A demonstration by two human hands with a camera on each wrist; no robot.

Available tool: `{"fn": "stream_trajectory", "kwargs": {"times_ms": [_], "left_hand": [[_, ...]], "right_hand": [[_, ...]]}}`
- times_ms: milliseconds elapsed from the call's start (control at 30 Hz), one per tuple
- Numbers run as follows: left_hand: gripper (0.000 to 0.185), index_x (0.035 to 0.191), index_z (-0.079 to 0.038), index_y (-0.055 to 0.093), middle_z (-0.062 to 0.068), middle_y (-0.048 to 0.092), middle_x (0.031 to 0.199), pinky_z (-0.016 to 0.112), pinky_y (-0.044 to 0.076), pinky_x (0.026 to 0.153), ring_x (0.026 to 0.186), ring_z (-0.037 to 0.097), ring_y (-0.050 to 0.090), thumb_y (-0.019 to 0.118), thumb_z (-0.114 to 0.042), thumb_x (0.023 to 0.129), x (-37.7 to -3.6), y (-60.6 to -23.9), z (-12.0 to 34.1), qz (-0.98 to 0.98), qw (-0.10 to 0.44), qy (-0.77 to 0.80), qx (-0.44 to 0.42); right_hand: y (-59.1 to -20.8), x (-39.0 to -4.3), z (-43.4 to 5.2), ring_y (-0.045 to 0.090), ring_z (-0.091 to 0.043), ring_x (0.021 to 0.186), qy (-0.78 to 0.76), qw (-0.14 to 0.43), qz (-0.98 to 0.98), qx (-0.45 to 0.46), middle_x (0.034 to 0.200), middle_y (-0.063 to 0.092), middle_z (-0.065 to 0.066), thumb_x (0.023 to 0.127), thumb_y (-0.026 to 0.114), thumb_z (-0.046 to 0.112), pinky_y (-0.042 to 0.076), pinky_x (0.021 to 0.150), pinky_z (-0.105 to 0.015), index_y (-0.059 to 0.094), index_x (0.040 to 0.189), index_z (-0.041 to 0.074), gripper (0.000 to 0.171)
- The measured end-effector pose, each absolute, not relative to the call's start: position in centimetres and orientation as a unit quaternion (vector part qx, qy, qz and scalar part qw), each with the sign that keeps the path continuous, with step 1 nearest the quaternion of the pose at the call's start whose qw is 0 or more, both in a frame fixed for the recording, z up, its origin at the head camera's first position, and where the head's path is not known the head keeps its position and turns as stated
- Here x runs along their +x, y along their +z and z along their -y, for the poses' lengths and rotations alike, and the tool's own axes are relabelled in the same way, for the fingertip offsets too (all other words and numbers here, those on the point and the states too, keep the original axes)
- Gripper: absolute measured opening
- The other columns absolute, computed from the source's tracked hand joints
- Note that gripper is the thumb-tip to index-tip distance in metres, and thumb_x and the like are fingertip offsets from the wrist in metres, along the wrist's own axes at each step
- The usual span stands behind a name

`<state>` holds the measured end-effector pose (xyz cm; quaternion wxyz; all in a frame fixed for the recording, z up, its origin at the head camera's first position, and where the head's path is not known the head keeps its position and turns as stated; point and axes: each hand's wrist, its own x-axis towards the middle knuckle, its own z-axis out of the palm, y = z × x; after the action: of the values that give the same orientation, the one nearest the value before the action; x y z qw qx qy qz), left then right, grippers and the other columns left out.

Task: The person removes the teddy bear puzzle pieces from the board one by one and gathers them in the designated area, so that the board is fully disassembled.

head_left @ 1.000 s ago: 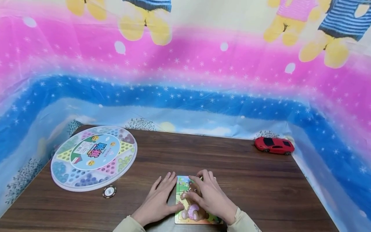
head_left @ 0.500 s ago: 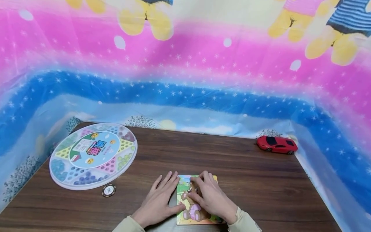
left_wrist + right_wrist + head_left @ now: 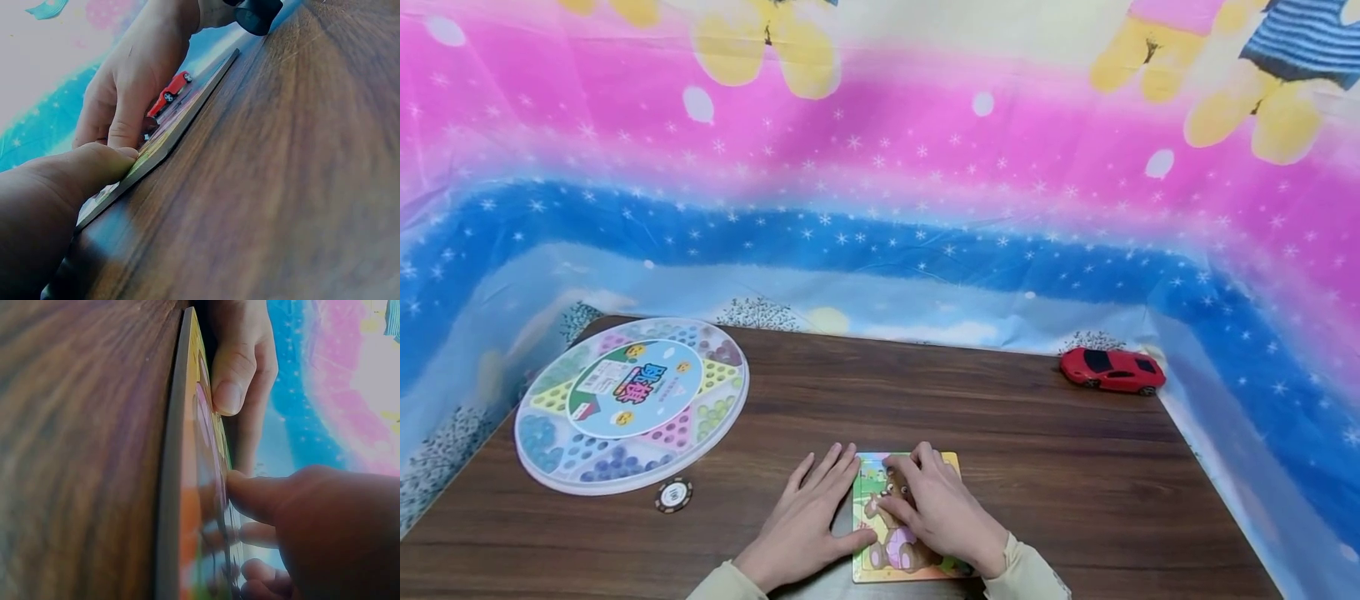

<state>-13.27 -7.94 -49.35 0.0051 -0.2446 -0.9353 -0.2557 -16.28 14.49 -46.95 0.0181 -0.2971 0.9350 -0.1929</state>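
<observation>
A small picture puzzle (image 3: 910,573) with a cartoon bear lies flat on the brown table. My left hand (image 3: 801,521) lies palm down along its left side, fingers straight, with its thumb on the puzzle's left edge. Over the upper right of the puzzle, my right hand (image 3: 951,508) is bent, thumb and index fingertips down at the bear's head. In the right wrist view, the right thumb and fingers (image 3: 256,534) meet the puzzle face (image 3: 190,506). I cannot tell whether they pinch a single piece. The right palm hides part of the picture.
A round Chinese checkers board (image 3: 632,400) lies at the back left. Just in front of it is a black and white poker chip (image 3: 674,495). A red toy car (image 3: 1112,371) stands at the back right corner, near the printed cloth (image 3: 880,242) hung behind the table.
Both hands and the puzzle keep nearly the same places, with only slight shifts of the right fingers. The head view has shifted slightly.
</observation>
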Motion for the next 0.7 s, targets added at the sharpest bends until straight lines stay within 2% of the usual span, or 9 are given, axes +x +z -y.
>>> {"fn": "stream_trajectory", "kwargs": {"times_ms": [700], "left_hand": [[0.092,0.152,-0.005,0.033,0.009,0.024,0.159,0.052,0.007,0.116,0.147,0.024,0.015,0.055,-0.067,0.087,-13.16,-49.43,7.83,0.938,0.021,-0.242,-0.246]], "right_hand": [[-47.08,-16.37,-14.42,0.035,-0.009,0.064,-0.188,0.021,-0.938,-0.289,0.083,0.04,0.009,0.097,0.056,0.045,0.031,0.055,-0.023,0.058,0.129,0.02,0.041]]}}
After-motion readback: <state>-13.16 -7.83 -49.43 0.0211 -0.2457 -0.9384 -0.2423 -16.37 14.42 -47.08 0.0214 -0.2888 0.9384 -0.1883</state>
